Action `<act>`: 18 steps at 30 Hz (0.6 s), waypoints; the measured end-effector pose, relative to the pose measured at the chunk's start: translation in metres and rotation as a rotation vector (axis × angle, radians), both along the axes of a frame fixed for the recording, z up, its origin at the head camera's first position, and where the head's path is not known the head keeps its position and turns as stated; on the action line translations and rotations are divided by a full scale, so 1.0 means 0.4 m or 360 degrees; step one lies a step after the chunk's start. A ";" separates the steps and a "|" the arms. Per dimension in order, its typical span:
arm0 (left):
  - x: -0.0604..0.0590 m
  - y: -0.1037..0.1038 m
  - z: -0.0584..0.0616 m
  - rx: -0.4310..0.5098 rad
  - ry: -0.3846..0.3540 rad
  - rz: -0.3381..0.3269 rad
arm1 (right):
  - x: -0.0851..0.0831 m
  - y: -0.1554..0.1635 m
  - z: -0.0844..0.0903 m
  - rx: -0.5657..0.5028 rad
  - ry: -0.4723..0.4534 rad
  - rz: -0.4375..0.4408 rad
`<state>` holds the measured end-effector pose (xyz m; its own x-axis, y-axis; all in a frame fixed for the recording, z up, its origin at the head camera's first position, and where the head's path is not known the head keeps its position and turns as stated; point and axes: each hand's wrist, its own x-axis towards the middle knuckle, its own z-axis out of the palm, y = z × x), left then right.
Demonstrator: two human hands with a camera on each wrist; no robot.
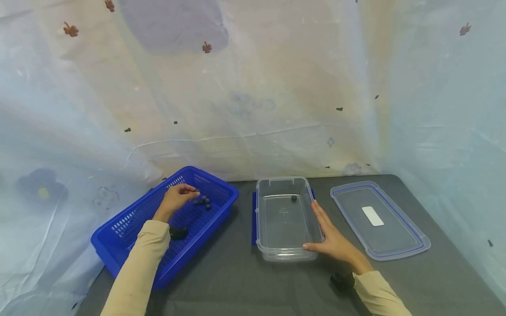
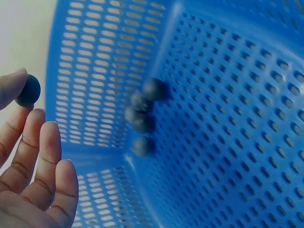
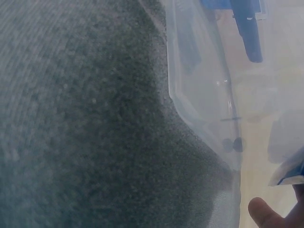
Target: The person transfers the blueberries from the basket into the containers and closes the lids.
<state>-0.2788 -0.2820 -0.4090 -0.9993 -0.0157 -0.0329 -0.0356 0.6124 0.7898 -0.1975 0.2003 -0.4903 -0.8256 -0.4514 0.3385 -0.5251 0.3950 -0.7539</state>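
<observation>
My left hand (image 1: 178,196) is inside the blue perforated basket (image 1: 130,219) and pinches a small dark ball (image 2: 28,90) between its fingertips (image 2: 9,88). Several more dark balls (image 1: 204,201) lie in the basket's far corner, and the left wrist view shows the same dark balls (image 2: 142,116) as a blurred cluster. A clear plastic container (image 1: 285,217) stands in the middle of the table with one dark ball (image 1: 294,198) inside. My right hand (image 1: 331,235) lies flat with straight fingers against the container's right side and near corner.
The container's clear lid (image 1: 377,219), blue-rimmed with a white label, lies to the right on the dark grey table (image 1: 237,281). A pale sheet with small flower prints hangs close behind and around the table. The table's right edge runs near the lid.
</observation>
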 end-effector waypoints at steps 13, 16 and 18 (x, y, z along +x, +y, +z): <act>0.012 0.074 0.090 0.0089 0.0126 -0.0106 | 0.001 0.000 -0.001 0.0007 -0.0007 -0.0005; 0.014 0.101 0.108 0.0138 0.0145 -0.0125 | 0.001 0.001 0.000 0.0010 -0.0011 -0.0008; 0.017 0.122 0.121 0.0170 0.0144 -0.0136 | 0.001 0.000 0.002 0.0012 -0.0015 -0.0008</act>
